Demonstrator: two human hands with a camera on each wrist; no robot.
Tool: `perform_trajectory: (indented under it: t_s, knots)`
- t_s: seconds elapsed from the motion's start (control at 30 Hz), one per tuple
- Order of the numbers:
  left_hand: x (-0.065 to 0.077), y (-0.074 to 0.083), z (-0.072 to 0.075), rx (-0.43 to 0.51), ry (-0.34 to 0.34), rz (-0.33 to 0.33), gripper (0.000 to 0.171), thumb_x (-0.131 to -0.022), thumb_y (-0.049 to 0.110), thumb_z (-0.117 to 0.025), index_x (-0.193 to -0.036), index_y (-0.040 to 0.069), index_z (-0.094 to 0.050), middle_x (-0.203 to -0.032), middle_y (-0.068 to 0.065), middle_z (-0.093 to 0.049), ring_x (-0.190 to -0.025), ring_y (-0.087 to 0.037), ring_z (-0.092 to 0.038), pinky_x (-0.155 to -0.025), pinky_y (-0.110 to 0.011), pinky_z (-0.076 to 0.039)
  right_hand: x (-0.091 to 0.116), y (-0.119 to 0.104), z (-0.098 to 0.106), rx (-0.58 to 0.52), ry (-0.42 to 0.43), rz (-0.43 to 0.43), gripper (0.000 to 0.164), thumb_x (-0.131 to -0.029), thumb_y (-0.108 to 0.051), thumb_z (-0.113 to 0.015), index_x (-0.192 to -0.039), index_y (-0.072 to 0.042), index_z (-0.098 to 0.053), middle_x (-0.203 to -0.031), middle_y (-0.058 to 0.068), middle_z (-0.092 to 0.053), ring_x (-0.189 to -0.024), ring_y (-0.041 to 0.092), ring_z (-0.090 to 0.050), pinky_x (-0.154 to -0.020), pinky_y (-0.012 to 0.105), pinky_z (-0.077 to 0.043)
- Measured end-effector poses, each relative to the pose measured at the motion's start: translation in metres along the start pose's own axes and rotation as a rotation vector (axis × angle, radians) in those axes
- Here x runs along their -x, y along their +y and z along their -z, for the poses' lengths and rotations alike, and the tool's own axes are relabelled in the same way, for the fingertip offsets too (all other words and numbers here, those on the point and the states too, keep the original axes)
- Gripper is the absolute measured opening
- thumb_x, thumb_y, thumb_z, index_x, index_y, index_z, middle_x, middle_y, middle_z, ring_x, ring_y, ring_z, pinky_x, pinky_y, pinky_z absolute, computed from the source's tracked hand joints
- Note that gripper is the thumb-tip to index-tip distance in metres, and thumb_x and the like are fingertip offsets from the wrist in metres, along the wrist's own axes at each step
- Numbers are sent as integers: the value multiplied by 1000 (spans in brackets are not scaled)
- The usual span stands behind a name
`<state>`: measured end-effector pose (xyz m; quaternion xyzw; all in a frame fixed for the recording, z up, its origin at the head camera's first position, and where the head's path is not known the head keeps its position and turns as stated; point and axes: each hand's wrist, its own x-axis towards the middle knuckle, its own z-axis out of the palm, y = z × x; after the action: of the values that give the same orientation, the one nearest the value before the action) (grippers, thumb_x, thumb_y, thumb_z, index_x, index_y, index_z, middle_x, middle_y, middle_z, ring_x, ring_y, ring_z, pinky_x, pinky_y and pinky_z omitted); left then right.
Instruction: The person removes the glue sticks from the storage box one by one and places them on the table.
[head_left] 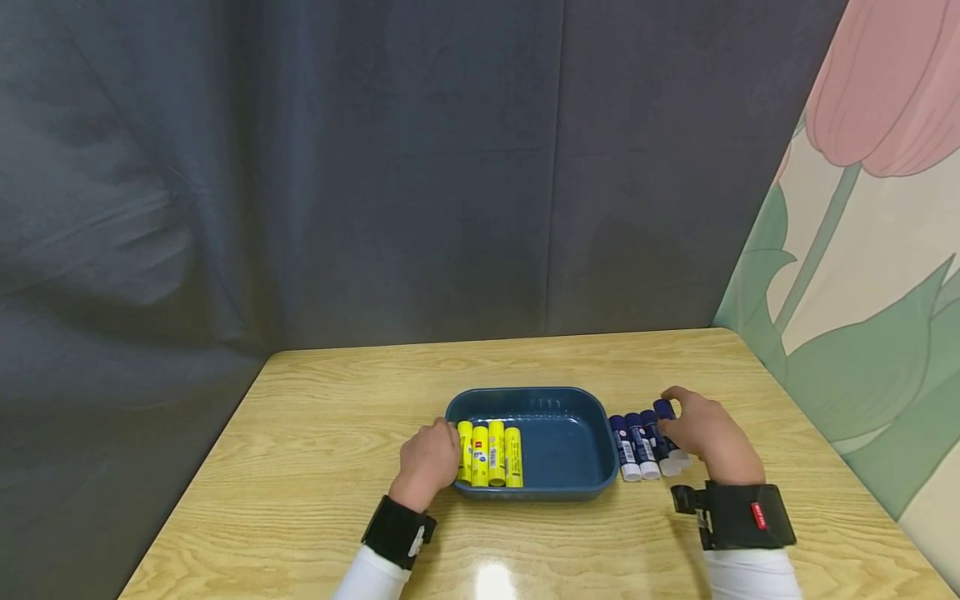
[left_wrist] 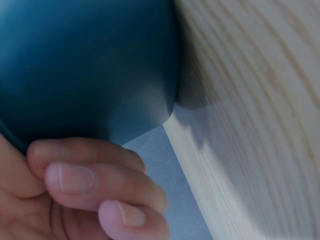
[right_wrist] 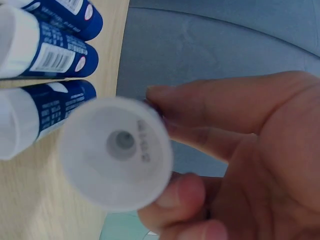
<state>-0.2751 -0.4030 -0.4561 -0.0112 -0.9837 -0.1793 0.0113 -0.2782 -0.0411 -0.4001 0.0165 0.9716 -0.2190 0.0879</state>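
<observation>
A dark blue rectangular dish (head_left: 564,454) with rounded corners sits on the table. My left hand (head_left: 431,455) grips its left rim, fingers curled against the outer wall (left_wrist: 95,70) in the left wrist view. Inside, several yellow glue sticks (head_left: 480,457) lie side by side at the left end. To the right of the dish, dark blue glue sticks (head_left: 637,446) with white bases lie in a row. At the row's right end, my right hand (head_left: 708,433) pinches another blue glue stick (head_left: 664,409); its white base (right_wrist: 90,160) faces the right wrist camera.
The light wooden table (head_left: 337,417) carries all of this. A dark grey curtain (head_left: 420,183) hangs behind its far edge, and a wall painted with a pink tulip (head_left: 877,92) borders it on the right.
</observation>
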Motion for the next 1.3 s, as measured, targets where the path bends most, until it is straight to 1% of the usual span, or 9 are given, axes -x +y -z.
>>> perform_trajectory:
  t_s: [0.13, 0.37, 0.57, 0.87, 0.97, 1.03, 1.13, 1.2, 1.3]
  knots:
    - [0, 0, 0, -4, 1, -5, 36, -100, 24, -32, -87, -2, -55, -56, -6, -44, -44, -17, -43, -38, -30, -34, -2, 4, -1, -4, -16, -26, 54, -85, -18, -59, -127, 9, -40, -120, 43, -44, -96, 50, -49, -75, 63, -45]
    - [0, 0, 0, -6, -1, -6, 36, -100, 24, -32, -87, -2, -54, -55, -6, -44, -44, -17, -44, -38, -30, -34, -3, 8, -2, -25, -26, -40, 53, -87, -17, -57, -128, 9, -38, -120, 44, -43, -91, 47, -51, -70, 58, -48]
    - [-1, -1, -1, -16, -9, 2, 36, -100, 24, -33, -89, -2, -55, -57, -7, -45, -45, -17, -44, -39, -31, -35, -4, 10, -3, -7, -35, -60, 53, -88, -18, -57, -129, 10, -37, -121, 44, -41, -96, 50, -48, -77, 64, -44]
    - [-2, -1, -3, -28, -9, 0, 35, -99, 25, -34, -90, -2, -55, -58, -7, -46, -47, -18, -45, -40, -31, -36, -6, 17, -6, 3, -43, -70, 52, -89, -18, -54, -129, 10, -36, -122, 44, -40, -96, 50, -48, -77, 64, -43]
    - [-2, -1, -2, -25, -9, 2, 35, -99, 25, -34, -89, -2, -55, -58, -7, -46, -47, -18, -44, -40, -31, -36, -7, 19, -6, -6, -48, -85, 51, -89, -16, -53, -129, 10, -36, -120, 44, -41, -91, 47, -49, -74, 59, -46]
    - [-2, -1, -2, -23, -8, 3, 35, -99, 25, -34, -89, -2, -55, -57, -7, -46, -46, -18, -44, -39, -30, -35, -7, 20, -7, -19, -51, -94, 50, -89, -15, -52, -129, 10, -35, -116, 42, -44, -84, 42, -51, -67, 51, -48]
    - [-2, -1, -2, -19, -3, 2, 35, -99, 25, -34, -89, -2, -55, -57, -7, -45, -46, -17, -44, -39, -30, -35, -9, 21, -8, -52, -63, -113, 50, -88, -12, -51, -130, 9, -34, -108, 38, -47, -77, 36, -51, -57, 40, -44]
    - [-2, -1, -2, -13, 0, 1, 35, -99, 25, -34, -88, -1, -55, -57, -7, -45, -45, -17, -44, -39, -30, -34, -10, 22, -9, -66, -69, -124, 50, -88, -11, -50, -131, 8, -33, -104, 35, -48, -76, 35, -51, -55, 36, -43]
    - [-1, -1, -2, -6, 4, -2, 35, -99, 25, -35, -87, -1, -54, -56, -6, -44, -45, -18, -44, -39, -30, -34, -12, 25, -11, -71, -77, -139, 51, -89, -12, -50, -132, 8, -32, -107, 36, -46, -78, 36, -50, -57, 38, -43]
